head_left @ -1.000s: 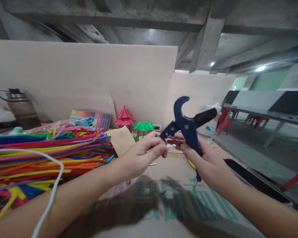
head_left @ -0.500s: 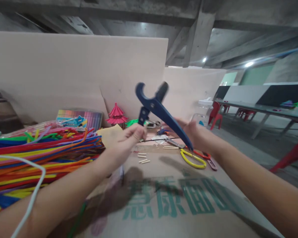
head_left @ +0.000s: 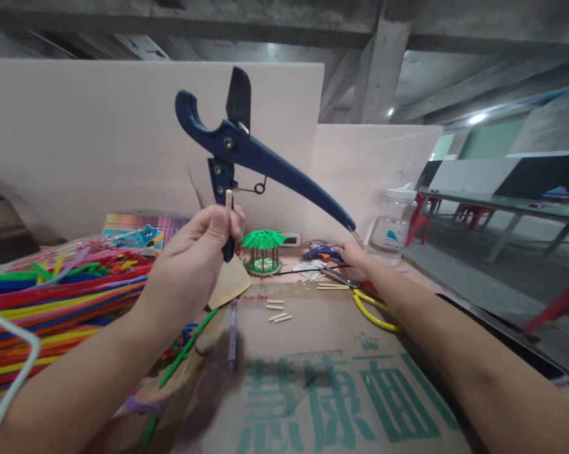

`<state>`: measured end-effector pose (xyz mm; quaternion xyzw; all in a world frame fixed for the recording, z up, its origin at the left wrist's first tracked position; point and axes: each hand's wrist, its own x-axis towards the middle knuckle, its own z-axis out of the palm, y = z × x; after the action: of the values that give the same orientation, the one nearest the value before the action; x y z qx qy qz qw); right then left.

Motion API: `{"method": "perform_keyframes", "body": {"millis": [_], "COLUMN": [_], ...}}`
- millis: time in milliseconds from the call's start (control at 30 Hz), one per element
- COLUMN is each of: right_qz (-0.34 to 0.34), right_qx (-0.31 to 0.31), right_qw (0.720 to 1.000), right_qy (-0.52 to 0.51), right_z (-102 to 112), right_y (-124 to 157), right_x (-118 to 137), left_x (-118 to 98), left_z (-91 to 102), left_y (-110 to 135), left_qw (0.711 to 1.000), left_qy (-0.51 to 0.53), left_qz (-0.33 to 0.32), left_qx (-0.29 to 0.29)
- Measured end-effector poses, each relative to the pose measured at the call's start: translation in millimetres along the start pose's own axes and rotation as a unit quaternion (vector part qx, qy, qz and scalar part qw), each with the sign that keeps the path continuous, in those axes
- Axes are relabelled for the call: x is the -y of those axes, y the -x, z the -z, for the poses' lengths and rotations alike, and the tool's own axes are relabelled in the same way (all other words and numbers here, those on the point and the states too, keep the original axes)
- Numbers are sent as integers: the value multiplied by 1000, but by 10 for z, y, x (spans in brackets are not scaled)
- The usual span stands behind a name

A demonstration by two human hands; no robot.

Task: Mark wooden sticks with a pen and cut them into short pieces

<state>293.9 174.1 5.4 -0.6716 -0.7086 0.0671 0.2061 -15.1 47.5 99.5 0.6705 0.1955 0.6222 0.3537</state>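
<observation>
My left hand (head_left: pixel 194 252) is raised and closed round the lower handle of a blue pipe cutter (head_left: pixel 246 151), whose jaw and blade stand apart at the top. A short wooden stick (head_left: pixel 228 198) is pinched upright in the same fist. The cutter's long handle slopes down to the right, ending just above my right hand (head_left: pixel 355 255). That hand is stretched far forward, low over the table by the blades of yellow-handled scissors (head_left: pixel 374 312) and some thin sticks (head_left: pixel 332 287). Its fingers point away and are not readable.
A printed cardboard sheet (head_left: pixel 313 378) covers the table. On it lie short stick pieces (head_left: pixel 277 309) and a pen (head_left: pixel 232 328). A heap of coloured pipe cleaners (head_left: pixel 52 296) fills the left. A green model pavilion (head_left: pixel 264 249), marker box (head_left: pixel 142 230) and bottle (head_left: pixel 392 221) stand behind.
My left hand has lifted the cutter higher, and its jaws have swung apart. My right hand has left the long handle and dropped forward toward the scissors.
</observation>
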Motion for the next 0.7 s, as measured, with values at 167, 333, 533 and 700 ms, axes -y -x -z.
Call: {"method": "perform_keyframes", "body": {"millis": [167, 333, 533, 700], "right_qz": [-20, -23, -10, -12], "right_qx": [88, 96, 43, 21], "right_qw": [996, 995, 998, 999], "right_qy": [-18, -21, -35, -38], "right_z": [22, 52, -172, -179], "right_y": [66, 161, 95, 10], "right_x": [-108, -142, 47, -25], "left_x": [-49, -104, -235, -271], "left_z": [-41, -93, -154, -168], "left_y": [23, 94, 152, 164], "left_qw": [999, 999, 995, 994], "left_qy": [38, 47, 91, 103], "left_qz": [-8, -8, 3, 23], "left_qx": [15, 18, 33, 37]}}
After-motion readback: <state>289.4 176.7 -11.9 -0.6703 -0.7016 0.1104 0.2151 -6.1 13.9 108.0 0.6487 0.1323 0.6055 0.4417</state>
